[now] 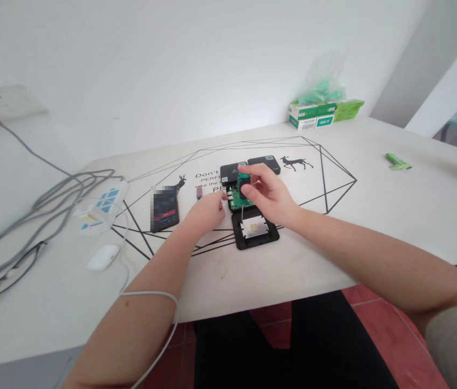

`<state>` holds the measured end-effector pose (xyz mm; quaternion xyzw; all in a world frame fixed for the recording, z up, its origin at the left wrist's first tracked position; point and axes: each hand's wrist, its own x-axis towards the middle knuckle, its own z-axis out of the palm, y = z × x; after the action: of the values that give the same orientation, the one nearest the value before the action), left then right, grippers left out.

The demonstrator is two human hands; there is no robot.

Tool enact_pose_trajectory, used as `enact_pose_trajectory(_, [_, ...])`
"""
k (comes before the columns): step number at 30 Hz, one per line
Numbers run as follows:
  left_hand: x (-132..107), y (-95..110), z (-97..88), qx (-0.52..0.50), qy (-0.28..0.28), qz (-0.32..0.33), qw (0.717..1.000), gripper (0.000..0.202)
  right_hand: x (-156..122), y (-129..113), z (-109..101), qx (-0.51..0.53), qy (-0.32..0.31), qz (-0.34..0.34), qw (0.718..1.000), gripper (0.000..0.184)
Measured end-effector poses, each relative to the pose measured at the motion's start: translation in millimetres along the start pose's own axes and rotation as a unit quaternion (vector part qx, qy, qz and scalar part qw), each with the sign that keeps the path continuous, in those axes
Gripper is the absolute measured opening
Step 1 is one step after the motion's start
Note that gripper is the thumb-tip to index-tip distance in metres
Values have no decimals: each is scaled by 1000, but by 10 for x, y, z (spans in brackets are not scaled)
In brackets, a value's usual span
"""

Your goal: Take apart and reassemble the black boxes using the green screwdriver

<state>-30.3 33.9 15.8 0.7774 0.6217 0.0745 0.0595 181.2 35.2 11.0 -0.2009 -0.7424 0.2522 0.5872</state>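
My right hand (267,193) is closed round a screwdriver with a green and black handle (245,183), held upright over a green circuit board (236,200). My left hand (207,209) rests beside the board's left edge, fingers curled against it. Just in front of the board lies an open black case half (255,230) with a metal plate inside. Two black boxes (232,172) (264,162) lie behind the board.
A dark phone (164,208) and a small pink item (199,192) lie left of the hands. Farther left are a power strip (104,205), grey cables (45,200), glasses (5,278) and a white mouse (103,257). Green boxes (321,113) stand at the back; a green item (397,161) lies right.
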Motion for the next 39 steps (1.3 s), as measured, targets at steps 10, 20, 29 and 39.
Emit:
enact_pose_trajectory(10, [-10,-10,-5,-28,-1,6,1000,36,15,10,4,-38,-3,1,999,37])
enact_pose_trajectory(20, [-23,13,-28,-43,-14,1,999,37,-19,-24,29,90,-55,42,993,37])
enact_pose_trajectory(29, [-23,67,-76,-68,18,26,997,11,-25,18,43,48,-15,32,998,42])
enact_pose_trajectory(39, [-50,115,-133,-130,-24,16,991,22,-39,-1,42,48,-26,35,998,38])
